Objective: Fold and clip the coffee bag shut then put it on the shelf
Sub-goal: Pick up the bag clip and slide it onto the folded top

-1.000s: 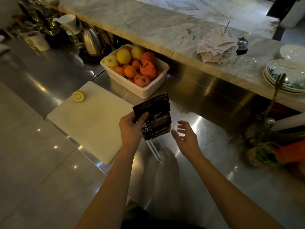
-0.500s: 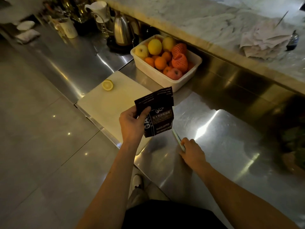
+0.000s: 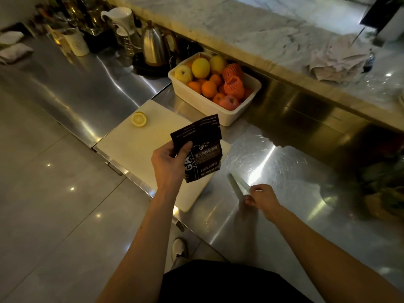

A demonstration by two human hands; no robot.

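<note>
Left hand pinches the soft, light coffee bag at its folded top; right hand, at 4 o'clock, grips the stiff clip.

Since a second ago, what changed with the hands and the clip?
The right hand dropped to the steel counter, took hold of the long clip lying there and now has it tilted up in its grip. The left hand kept the coffee bag raised with its top folded over. The clip is not on the bag yet.

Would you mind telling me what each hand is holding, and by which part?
Left hand: coffee bag, pinched at its folded top's left edge. Right hand: clip, gripped at its near end.
</note>
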